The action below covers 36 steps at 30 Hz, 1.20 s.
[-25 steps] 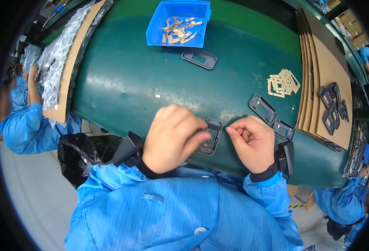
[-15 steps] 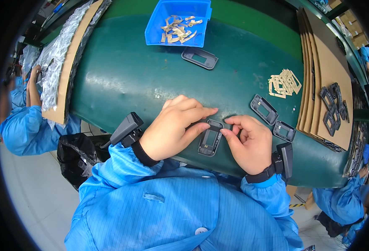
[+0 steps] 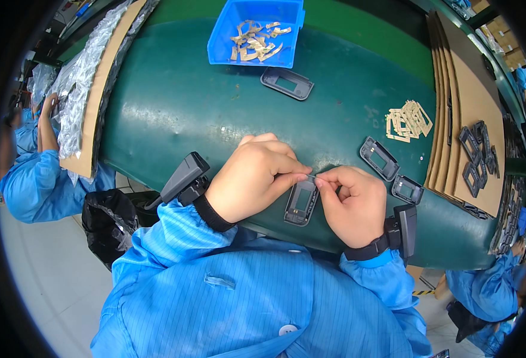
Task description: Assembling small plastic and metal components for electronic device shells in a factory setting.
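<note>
A dark grey plastic frame point(image 3: 302, 206) with a rectangular window lies on the green table in front of me. At its far end, my left hand point(image 3: 254, 179) pinches thumb and index finger together. My right hand point(image 3: 355, 200) pinches just beside it, the fingertips of both hands almost meeting. A small thin piece point(image 3: 312, 176) shows between the two pinches, too small to make out. The fingers hide the far edge of the frame. To the right lie two more grey frames, one point(image 3: 379, 158) farther off and one point(image 3: 407, 189) nearer.
A blue bin point(image 3: 216, 48) of tan strips stands at the far side, with another grey frame point(image 3: 287, 83) before it. Thin cream adhesive frames point(image 3: 409, 121) lie at the right, beside stacked cardboard point(image 3: 475, 89) bearing black frames. Bubble-wrapped cardboard point(image 3: 93, 101) edges the left; co-workers sit on both sides.
My left index finger and thumb have closed into a pinch, and the right fingertips have come together with them at the frame's far end. The right forearm has barely moved.
</note>
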Available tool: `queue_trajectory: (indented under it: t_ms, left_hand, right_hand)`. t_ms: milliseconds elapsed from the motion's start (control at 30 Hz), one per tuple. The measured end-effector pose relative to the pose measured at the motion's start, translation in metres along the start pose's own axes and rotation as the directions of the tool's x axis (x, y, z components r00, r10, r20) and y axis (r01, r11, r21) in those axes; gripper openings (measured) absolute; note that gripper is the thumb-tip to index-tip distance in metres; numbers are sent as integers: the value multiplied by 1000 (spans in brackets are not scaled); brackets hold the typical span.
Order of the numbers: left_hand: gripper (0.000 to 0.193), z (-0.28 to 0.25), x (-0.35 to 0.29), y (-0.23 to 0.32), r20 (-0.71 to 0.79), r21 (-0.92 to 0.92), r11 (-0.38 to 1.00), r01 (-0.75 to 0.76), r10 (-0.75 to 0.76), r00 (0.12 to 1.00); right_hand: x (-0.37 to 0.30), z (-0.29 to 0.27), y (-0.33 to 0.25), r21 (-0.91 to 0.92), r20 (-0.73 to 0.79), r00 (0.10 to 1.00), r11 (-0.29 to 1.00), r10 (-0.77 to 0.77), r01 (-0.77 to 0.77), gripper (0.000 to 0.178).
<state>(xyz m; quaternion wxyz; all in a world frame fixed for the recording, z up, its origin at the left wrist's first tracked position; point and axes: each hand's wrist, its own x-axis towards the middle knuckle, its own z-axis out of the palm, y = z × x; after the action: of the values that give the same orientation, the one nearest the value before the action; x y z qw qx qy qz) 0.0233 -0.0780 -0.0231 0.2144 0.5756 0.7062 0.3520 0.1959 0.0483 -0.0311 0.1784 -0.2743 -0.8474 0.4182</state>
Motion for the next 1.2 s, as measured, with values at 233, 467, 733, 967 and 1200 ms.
queue_trajectory:
  t_ms: [233,467,733,967,1200]
  left_hand:
    - [37,-3,-15,4,-20,-48,998,-35,35,999]
    - [41,1,-19,10,-20,6,1000,-12,12,1000]
    - [21,2,-2,10,-21,103,993,-53,56,998]
    - [53,12,-13,44,-88,329,944,-5,36,995]
    - [63,6,-2,50,16,401,916,11,-19,1000]
  right_hand:
    - [-3,-21,-8,31,145,987,997,-68,64,33]
    - [-6,-8,-14,-160,127,987,980,-99,119,33]
    - [-4,2,-11,-240,36,989,959,-147,151,5]
    - [-12,-21,1,-83,-72,994,994,-78,72,19]
    - [18,-98,24,33,-319,948,999,12,-1,18]
